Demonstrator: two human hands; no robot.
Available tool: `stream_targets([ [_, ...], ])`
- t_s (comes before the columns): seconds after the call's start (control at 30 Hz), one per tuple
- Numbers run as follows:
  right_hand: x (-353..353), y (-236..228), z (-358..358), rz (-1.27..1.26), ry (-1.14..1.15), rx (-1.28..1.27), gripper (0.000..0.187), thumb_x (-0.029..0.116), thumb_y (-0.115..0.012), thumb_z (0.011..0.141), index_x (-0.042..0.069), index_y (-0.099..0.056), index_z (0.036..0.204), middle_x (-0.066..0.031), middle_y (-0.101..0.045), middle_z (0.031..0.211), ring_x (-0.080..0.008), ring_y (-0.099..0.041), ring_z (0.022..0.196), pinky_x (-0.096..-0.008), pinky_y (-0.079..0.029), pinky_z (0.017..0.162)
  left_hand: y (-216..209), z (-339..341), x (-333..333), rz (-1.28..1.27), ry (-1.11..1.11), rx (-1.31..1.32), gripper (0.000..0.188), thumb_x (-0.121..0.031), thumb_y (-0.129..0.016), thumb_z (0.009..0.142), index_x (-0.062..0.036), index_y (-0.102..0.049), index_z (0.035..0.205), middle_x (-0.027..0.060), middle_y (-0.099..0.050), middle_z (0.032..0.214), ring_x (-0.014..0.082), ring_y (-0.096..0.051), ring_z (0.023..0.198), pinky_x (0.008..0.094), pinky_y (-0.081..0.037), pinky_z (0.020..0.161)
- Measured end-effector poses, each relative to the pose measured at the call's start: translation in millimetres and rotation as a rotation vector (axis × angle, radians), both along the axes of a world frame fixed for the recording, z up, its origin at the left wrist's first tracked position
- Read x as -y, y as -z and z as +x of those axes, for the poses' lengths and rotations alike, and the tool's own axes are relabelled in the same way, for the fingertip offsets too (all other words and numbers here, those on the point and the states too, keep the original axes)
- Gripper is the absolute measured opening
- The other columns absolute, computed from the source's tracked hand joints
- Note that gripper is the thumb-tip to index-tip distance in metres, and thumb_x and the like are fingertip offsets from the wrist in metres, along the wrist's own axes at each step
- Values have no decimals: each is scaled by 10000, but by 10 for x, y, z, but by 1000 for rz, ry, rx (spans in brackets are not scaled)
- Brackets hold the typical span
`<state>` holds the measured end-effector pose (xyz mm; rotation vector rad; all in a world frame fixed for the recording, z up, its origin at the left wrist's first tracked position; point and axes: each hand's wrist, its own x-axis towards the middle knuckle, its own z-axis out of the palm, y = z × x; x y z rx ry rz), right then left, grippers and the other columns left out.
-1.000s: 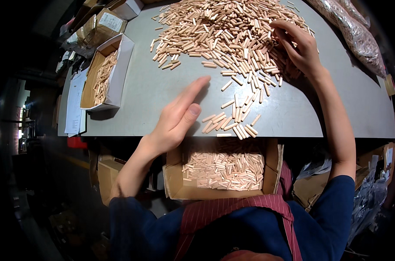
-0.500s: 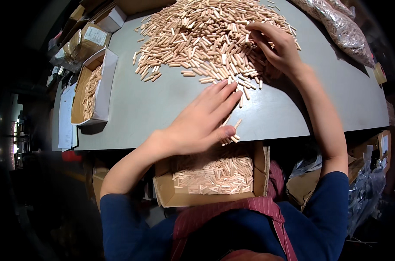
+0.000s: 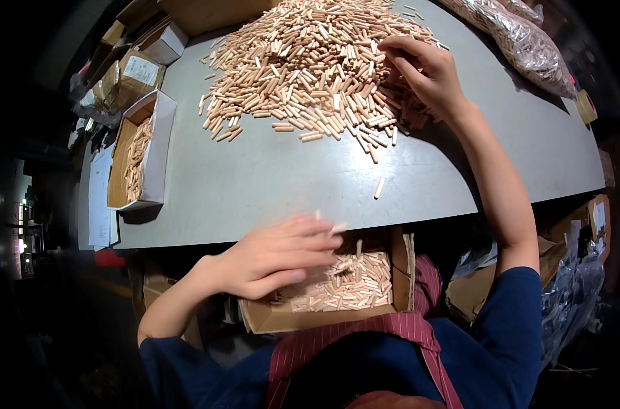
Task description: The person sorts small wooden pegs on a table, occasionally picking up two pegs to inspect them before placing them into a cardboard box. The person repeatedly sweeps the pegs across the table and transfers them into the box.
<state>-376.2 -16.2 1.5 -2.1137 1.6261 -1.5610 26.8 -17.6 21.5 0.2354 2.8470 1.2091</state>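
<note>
Grey tabletop [image 3: 255, 180], dowels [image 3: 303, 75] at mixed angles

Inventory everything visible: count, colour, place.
Pegs: many, tan, on table
Table: one, grey, centre
Open carton: one, brown, lower centre, holds pegs
Long box: one, white, left, holds pegs
Papers: count unclear, white, left edge
Taped carton: one, brown, back left
Small box: one, white, back left
Bag: one, clear, right
Tape roll: one, yellowish, right
Plastic: count unclear, clear, lower right
Apron: one, maroon, worn
Left hand: one, over open carton
Right hand: one, at pegs
</note>
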Motion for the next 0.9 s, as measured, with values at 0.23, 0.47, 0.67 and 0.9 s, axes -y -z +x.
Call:
stream_targets([
  [0.23, 58, 37, -105, -103, 51, -56, 236, 54, -684, 969, 56, -760, 1193, -102, -787, 954, -187, -768, 790, -299, -606, 714, 30, 64, 78, 765, -569, -17, 408, -247, -545, 1102, 56, -704, 1323, 236, -637, 1480, 346, -611, 1368, 457, -411, 1209],
  [0.47, 98, 42, -187, -112, 136, -98, 303, 24, -664, 1012, 42, -697, 1313, -91, -771, 1112, -170, -768, 865, -297, -627, 744, 255, -782, 434, -567, -585, -249, 607, -355, -551, 1099, -78, -447, 1629, 223, -300, 1734, 496, -214, 1598, 682, -118, 1277],
  [0.67, 157, 58, -147, -229, 233, -219, 277, 140, -682, 1030, 89, -677, 1302, -111, -768, 1121, -258, -770, 934, -365, -619, 781, 402, -1387, 765, -730, -633, -184, 722, -564, -419, 1115, -113, -366, 1676, 171, -240, 1775, 487, -90, 1639, 739, 31, 1252],
  [0.9, 196, 73, -269, -228, 287, -182, 227, 201, -669, 1035, 112, -698, 1242, -98, -750, 1090, -291, -749, 975, -404, -599, 838, 383, -1424, 712, -716, -626, -159, 704, -557, -437, 1107, -129, -390, 1663, 142, -377, 1703, 450, -240, 1592, 717, -97, 1245],
])
